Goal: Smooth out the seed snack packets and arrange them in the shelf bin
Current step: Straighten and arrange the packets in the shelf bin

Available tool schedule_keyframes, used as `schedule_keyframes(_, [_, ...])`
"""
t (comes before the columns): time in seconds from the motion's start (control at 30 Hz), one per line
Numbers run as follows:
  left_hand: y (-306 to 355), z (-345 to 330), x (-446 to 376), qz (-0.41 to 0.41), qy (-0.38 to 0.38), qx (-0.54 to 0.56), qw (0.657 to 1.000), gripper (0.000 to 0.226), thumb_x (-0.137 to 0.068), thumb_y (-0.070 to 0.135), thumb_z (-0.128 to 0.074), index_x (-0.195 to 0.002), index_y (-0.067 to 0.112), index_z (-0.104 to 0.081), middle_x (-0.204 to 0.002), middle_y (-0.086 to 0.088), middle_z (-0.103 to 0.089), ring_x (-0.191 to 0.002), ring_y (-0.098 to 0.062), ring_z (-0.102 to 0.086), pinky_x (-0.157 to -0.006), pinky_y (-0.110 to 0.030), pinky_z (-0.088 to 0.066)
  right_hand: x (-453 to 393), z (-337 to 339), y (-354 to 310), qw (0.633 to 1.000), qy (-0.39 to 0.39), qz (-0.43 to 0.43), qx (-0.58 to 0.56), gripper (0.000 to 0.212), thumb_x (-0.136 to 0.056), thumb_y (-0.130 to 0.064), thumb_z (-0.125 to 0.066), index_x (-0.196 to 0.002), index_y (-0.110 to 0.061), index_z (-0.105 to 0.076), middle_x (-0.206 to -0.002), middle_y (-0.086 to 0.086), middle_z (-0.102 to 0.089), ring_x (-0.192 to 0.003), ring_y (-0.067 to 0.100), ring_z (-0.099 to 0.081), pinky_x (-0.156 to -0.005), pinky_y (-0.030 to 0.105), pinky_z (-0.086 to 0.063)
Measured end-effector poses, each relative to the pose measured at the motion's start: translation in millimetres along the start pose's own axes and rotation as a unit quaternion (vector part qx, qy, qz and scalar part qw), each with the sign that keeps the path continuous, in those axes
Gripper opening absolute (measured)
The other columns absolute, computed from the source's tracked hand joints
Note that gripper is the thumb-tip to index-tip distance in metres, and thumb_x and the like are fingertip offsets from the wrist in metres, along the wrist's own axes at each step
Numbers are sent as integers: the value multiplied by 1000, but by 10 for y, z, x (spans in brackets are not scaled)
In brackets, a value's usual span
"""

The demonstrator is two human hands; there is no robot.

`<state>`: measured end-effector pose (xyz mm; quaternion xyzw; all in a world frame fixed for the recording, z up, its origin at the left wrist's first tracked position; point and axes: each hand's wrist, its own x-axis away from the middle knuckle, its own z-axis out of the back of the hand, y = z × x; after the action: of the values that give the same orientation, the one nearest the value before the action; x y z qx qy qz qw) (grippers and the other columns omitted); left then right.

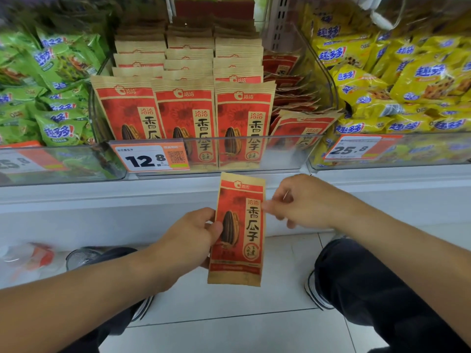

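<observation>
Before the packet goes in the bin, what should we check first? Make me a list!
1. Left hand grips the held packet: ok.
2. Right hand pinches its right edge: ok.
3. Packet upright, front facing out: ok.
4. Packet smooth: ok, it looks flat.
5. Three front rows in the clear bin stand neat: ok.
6. Right side of bin ready: not ok, the loose packets there lie tumbled.

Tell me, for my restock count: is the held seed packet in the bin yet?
Out. Both hands hold the seed packet upright below the clear bin.
</observation>
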<state>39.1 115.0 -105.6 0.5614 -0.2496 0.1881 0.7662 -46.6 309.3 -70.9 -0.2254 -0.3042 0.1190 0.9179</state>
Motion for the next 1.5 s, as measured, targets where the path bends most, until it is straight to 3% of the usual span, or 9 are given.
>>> schedule_keyframes(0.17, [0, 1, -3, 16, -11, 11, 1000, 25, -106, 18, -38, -112, 21, -63, -103, -7, -75, -96, -27, -71, -87, -46, -58, -1, 27, -13, 963, -38, -9, -268, 13, -96, -18, -64, -105, -9, -66, -96, 7, -77, -84, 18, -75, -82, 36, -60])
schedule_keyframes(0.4, [33, 44, -41, -87, 114, 41, 989, 23, -102, 27, -49, -117, 43, -53, -96, -2, -68, -79, -13, -65, -78, -35, -51, 89, -12, -123, 898, -51, 22, -437, 36, -78, -23, -75, -107, -3, -66, -96, 15, -77, -80, 20, -74, -69, 28, -62])
schedule_keyframes(0.5, [74, 37, 3, -110, 93, 64, 987, 17, -94, 51, -55, -108, 46, -62, -87, 7, -69, -73, -7, -65, -78, -37, -52, 106, -31, -140, 889, -38, 47, -454, 37, -67, -26, -76, -97, -5, -69, -88, 11, -77, -76, 18, -74, -65, 26, -60])
schedule_keyframes(0.6, [81, 12, 37, -132, 46, 54, 989, 47, -81, 74, -54, -115, 43, -62, -102, 13, -71, -88, 1, -67, -79, -24, -56, 126, -52, -145, 885, -35, 60, -461, 29, -65, -23, -77, -88, -7, -69, -80, 11, -75, -71, 18, -73, -65, 27, -61])
schedule_keyframes(0.73, [107, -20, 68, -160, 17, 21, 987, 54, -75, 65, -46, -117, 35, -64, -103, 16, -72, -94, 3, -65, -73, -8, -52, 161, -68, -161, 893, -45, 76, -441, 30, -67, -23, -75, -90, -4, -71, -77, 10, -75, -69, 17, -73, -67, 27, -61])
schedule_keyframes(0.9, [67, -47, 63, -116, -25, 69, 991, 58, -78, 69, -38, -103, 28, -72, -100, 7, -74, -102, -13, -68, -89, -33, -54, 167, -62, -178, 891, -39, 63, -447, 36, -66, -23, -76, -95, -1, -70, -76, 11, -75, -67, 17, -72, -66, 27, -62])
schedule_keyframes(1.07, [76, -33, 45, -164, -21, -26, 986, 51, -79, 67, -40, -118, 43, -60, -107, 20, -69, -100, 6, -63, -82, -13, -50, 160, -48, -186, 893, -9, 31, -448, 24, -80, -13, -77, -99, 0, -70, -74, 10, -74, -65, 15, -72, -65, 27, -62])
schedule_keyframes(1.27, [71, 21, 62, -176, -26, -115, 977, 48, -78, 63, -55, -120, 41, -55, -110, 23, -68, -103, 11, -62, -84, -14, -49, 143, 28, -162, 896, 16, -10, -443, 22, -82, -12, -78, -100, 0, -72, -74, 9, -75, -62, 13, -71, -60, 25, -60])
schedule_keyframes(1.5, [66, 46, 140, -166, -66, -295, 939, 14, -90, 40, -63, -90, 26, -63, -79, 12, -74, -70, 0, -69, -70, -30, -59, 89, 46, -118, 894, 36, -28, -446, 9, -83, -11, -77, -89, -4, -73, -68, 6, -72, -57, 13, -68, -57, 24, -57])
